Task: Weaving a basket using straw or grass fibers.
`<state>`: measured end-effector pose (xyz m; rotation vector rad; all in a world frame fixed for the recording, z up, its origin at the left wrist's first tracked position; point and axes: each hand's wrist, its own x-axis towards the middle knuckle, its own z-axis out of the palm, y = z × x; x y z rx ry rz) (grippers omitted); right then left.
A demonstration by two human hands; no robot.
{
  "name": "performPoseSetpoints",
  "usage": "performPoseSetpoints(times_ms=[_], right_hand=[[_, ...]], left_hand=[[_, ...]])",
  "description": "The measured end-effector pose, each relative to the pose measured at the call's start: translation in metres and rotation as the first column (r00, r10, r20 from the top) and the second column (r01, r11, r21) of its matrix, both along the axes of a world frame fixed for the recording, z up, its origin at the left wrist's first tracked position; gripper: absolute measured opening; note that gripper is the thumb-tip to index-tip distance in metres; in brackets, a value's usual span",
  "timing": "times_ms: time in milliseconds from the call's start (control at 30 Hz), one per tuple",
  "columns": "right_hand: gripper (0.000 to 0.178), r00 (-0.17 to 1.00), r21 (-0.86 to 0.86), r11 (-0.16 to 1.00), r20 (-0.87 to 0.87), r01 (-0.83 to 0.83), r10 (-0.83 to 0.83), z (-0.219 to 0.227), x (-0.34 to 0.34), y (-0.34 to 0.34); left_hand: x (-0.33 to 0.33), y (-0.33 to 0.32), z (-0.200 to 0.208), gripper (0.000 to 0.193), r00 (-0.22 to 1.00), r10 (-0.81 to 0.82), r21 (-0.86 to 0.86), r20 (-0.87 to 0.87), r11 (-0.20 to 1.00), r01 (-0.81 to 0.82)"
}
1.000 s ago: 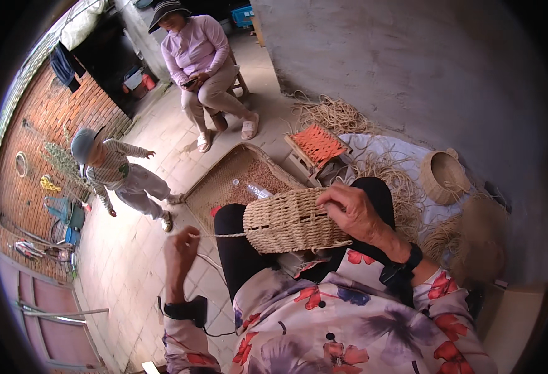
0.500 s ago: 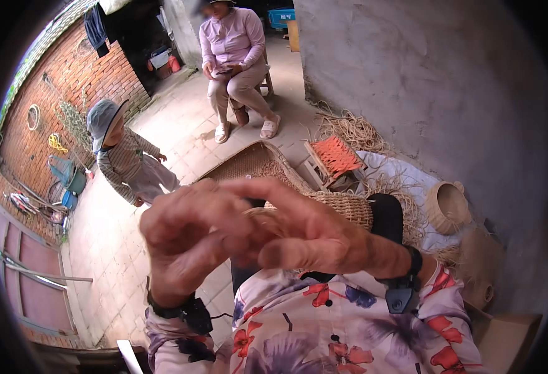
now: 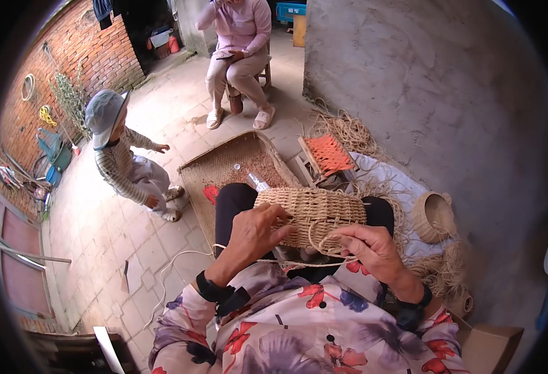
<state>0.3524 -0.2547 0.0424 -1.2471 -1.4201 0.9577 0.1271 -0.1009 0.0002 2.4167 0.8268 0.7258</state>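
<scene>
Room over paving (image 3: 99, 249), left; beyond basket (image 3: 324, 209), stool (image 3: 329, 154) (orange-topped) blocks way.

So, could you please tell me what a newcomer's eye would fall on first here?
Probably the woven basket at the centre, with the left hand at its near left side and the right hand pinching a looped cord. Next, perhaps the bright orange panel beyond it, then the person in a brimmed hat at the left.

The top edge crops the lilac-shirted seated person (image 3: 246, 28) at the head. A dark-trousered left knee (image 3: 231, 198) hides part of the flat tan woven tray's (image 3: 200, 169) right edge. How the thin tan straw cord (image 3: 286, 262) crosses the right hand's (image 3: 375, 250) fingertips is too small to tell.
</scene>
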Motion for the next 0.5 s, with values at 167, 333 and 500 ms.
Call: performPoseSetpoints(times_ms=[167,333,500], right_hand=[[0.021,0.985,0.037,0.993,0.131,0.112,-0.116,-0.018,-0.002,0.014],[0.018,0.878,0.384,0.904,0.347,0.186,-0.328,-0.028,-0.011,0.039],[0.032,0.530,0.646,0.754,0.683,-0.118,-0.502,-0.040,-0.006,0.060]], left_hand=[[0.002,0.005,-0.011,0.015,0.990,-0.110,-0.050,0.089,0.992,0.115],[0.010,0.022,-0.006,0.006,0.979,-0.172,0.134,0.113,0.978,0.157],[0.016,0.029,-0.005,0.005,0.960,-0.218,0.065,0.176,0.976,0.210]])
